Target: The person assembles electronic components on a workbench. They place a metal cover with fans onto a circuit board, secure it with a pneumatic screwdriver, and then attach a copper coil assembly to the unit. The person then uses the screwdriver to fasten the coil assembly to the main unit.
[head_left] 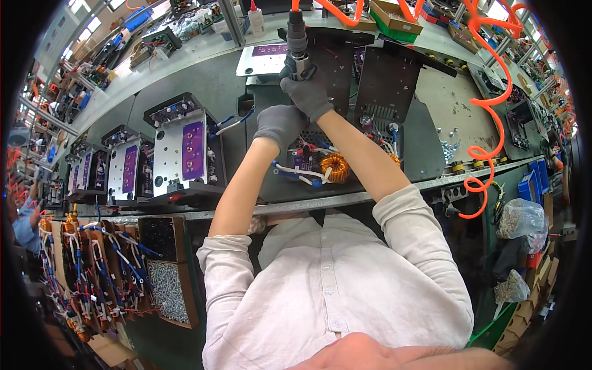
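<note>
My right hand [308,92], in a grey glove, is wrapped round a dark pneumatic screwdriver [296,43] that stands upright, an orange hose at its top. The tool's tip is hidden behind my hands. Just left of my right wrist, my gloved left hand [280,125] is curled closed; what its fingers hold, if anything, is hidden. Both hands are over an open black metal housing [385,83]. Near my forearms inside it are a copper-wound toroidal coil [335,166], a purple circuit board [305,161] and blue and white cables [296,175].
Several silver-plated units [179,148] with purple boards line the bench at left. Loose screws [450,148] lie at right, beside a coiled orange hose [493,105]. Below the left bench edge are wired coils [92,265] and a box of screws [168,290].
</note>
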Tool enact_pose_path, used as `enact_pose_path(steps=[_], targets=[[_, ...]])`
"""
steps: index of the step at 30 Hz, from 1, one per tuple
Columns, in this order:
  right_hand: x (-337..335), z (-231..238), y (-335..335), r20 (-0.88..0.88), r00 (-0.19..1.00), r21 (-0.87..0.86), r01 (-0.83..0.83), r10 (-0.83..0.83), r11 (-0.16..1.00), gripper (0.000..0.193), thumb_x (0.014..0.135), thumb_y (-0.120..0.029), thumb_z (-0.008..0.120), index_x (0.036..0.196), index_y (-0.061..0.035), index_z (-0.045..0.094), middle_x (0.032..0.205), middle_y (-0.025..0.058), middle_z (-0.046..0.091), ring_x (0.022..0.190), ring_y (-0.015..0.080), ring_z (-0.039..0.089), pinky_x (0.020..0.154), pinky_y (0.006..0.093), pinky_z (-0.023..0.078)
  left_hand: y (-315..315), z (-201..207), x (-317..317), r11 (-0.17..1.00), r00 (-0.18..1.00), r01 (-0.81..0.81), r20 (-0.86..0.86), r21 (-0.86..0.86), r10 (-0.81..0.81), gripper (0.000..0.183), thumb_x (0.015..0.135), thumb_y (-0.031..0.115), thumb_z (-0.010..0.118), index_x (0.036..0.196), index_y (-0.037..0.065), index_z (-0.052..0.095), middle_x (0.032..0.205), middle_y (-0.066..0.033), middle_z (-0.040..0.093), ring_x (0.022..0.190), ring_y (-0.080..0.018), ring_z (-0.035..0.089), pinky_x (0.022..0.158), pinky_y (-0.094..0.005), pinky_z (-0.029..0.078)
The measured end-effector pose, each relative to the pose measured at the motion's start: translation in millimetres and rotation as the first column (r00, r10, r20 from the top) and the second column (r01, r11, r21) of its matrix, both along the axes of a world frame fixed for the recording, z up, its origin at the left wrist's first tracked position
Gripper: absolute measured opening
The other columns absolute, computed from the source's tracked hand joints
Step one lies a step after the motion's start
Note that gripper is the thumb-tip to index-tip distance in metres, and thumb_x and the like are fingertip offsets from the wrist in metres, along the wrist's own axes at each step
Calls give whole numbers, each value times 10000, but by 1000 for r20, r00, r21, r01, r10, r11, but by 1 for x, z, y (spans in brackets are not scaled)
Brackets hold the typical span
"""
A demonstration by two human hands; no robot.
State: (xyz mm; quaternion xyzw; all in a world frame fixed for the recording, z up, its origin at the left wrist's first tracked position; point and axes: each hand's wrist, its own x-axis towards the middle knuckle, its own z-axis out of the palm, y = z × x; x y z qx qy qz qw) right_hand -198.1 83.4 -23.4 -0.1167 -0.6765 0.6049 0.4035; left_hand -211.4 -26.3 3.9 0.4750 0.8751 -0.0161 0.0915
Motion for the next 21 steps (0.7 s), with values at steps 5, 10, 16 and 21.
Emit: enact_pose_path(steps=[5,10,16,21], targets=[[2,3,-2,18,1000,0,23,-23,1000,141,724,-43,690,858,-61,648,711,-13,624,628,75,590,587,249,493,4,-10,0,1000,999,22,-46,13,-22,272,910,324,518,963,166,733,916,-100,729,881,-295,705,723,-428,552],[8,13,-4,62,998,10,15,-15,1000,153,715,-74,705,856,-67,647,724,-5,640,635,85,604,594,266,504,4,-8,5,999,999,-3,-38,32,4,271,921,288,494,954,170,735,903,-96,732,865,-295,711,704,-428,557],[8,13,-3,39,999,44,25,-26,999,157,717,-89,704,863,-69,650,720,-3,642,628,86,604,595,273,508,4,-9,2,999,998,15,-60,35,-13,265,918,281,498,956,169,735,915,-100,731,883,-296,708,710,-427,557],[10,7,1,93,996,56,11,-16,998,242,706,-106,711,928,-58,628,773,26,655,666,128,616,652,303,522,5,-12,4,998,999,-17,-39,55,19,292,886,404,561,942,177,737,932,-108,727,887,-310,699,727,-429,550]])
